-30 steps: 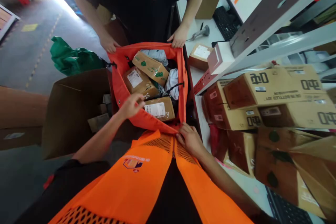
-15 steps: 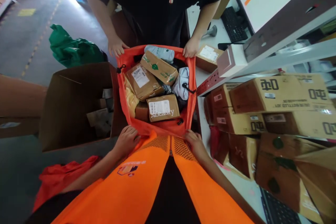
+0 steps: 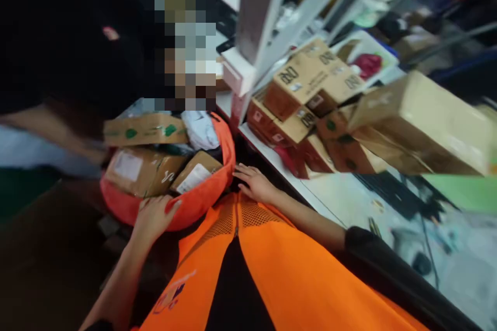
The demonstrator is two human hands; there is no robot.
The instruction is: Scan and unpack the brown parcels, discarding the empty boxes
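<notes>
An orange fabric bag (image 3: 202, 196) full of brown cardboard parcels (image 3: 142, 168) sits in front of me, over my orange vest. My left hand (image 3: 153, 214) lies on the near rim of the bag, fingers curled over the fabric. My right hand (image 3: 254, 182) rests at the bag's right edge with fingers stretched out, holding nothing. A long parcel with green marks (image 3: 145, 129) lies on top of the load. The picture is smeared by motion.
A person in dark clothes (image 3: 77, 36) stands across the bag, blurred. To the right, a white table (image 3: 341, 191) carries a heap of cardboard boxes (image 3: 310, 98) under a grey shelf frame (image 3: 260, 10). A large box (image 3: 423, 124) looms at the right.
The view has swung sharply right and blurred. My left hand still holds the bag's near rim; my right hand's fingers have opened at the bag's right edge. The bag now looks bunched up.
</notes>
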